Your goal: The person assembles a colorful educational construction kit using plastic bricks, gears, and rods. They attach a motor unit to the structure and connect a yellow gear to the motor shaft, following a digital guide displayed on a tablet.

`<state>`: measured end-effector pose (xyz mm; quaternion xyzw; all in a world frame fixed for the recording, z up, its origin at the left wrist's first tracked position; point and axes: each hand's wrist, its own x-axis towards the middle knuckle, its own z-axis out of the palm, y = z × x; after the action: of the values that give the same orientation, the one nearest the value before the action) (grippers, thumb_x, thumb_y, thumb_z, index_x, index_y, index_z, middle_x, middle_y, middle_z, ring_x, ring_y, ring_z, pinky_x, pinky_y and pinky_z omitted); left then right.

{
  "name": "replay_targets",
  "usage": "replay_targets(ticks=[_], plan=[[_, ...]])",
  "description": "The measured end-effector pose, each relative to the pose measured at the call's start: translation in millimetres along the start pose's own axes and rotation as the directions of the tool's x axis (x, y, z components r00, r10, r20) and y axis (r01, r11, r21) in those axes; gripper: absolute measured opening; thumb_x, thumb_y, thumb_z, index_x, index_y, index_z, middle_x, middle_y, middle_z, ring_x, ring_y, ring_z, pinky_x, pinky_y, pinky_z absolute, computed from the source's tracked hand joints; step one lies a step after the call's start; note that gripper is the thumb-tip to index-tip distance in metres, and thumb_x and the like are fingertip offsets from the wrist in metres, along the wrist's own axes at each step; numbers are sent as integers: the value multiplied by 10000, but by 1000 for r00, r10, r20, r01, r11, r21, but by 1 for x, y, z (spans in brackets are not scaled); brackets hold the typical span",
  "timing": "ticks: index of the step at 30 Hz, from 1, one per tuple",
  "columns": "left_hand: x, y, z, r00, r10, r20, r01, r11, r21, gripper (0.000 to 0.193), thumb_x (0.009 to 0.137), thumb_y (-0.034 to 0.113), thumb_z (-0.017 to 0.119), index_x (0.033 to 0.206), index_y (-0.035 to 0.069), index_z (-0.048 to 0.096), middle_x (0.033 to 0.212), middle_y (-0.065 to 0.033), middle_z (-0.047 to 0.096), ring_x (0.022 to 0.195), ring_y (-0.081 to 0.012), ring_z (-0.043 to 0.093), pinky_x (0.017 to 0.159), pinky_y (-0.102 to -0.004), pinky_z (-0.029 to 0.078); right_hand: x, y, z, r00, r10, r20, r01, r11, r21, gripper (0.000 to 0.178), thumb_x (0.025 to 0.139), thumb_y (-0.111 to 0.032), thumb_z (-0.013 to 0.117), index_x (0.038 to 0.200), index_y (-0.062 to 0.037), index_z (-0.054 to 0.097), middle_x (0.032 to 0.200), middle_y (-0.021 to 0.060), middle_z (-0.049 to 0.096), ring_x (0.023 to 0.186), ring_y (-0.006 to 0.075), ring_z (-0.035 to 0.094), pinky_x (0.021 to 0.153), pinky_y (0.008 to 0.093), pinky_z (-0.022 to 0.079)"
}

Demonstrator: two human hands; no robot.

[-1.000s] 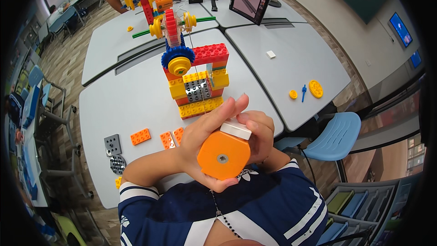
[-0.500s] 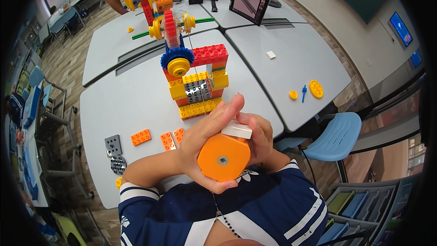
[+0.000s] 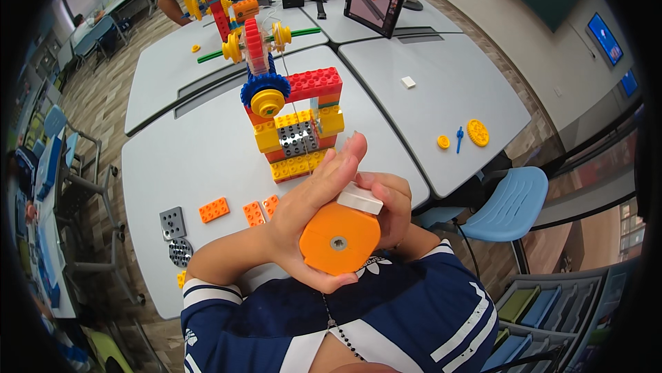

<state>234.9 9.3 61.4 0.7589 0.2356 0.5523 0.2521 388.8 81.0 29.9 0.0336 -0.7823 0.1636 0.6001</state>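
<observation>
The left hand (image 3: 303,197) grips an orange disc (image 3: 329,232), thumb along its lower edge, fingers stretched out past the top. The right hand (image 3: 393,207) curls around the disc's other side, gripping too, next to a white block (image 3: 360,198) at the upper edge. The disc sits between both hands — in front of the chest. Just beyond, a brick tower (image 3: 298,135) stands on the counter (image 3: 158,173); orange bricks (image 3: 214,210) lie to the left — near a gray plate (image 3: 172,223).

The joined grey tables (image 3: 186,159) bear a toy-brick tower (image 3: 298,137) beyond the grip, orange bricks (image 3: 214,210) leftward, a yellow gear (image 3: 477,133) rightward.
</observation>
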Motion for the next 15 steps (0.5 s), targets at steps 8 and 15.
replay_targets(ticks=[8, 15], plan=[[1, -3, 4, 993, 77, -93, -68, 993, 93, 1062, 611, 372, 811, 1431, -44, 280, 1420, -269, 336, 1358, -361, 311, 1121, -434, 214, -2, 1, 8, 996, 16, -84, -14, 1000, 25, 827, 671, -350, 862, 1251, 37, 419, 1195, 187, 519, 1094, 281, 573, 896, 344, 525], [1, 7, 4, 987, 105, -119, -61, 944, 323, 1005, 570, 445, 809, 1348, -50, 410, 1210, -168, 438, 1100, -270, 431, 1039, -406, 344, -1, -6, 6, 996, -13, -83, 3, 993, -114, 765, 712, -368, 827, 1224, 61, 453, 1186, 197, 515, 1079, 295, 579, 875, 348, 536]])
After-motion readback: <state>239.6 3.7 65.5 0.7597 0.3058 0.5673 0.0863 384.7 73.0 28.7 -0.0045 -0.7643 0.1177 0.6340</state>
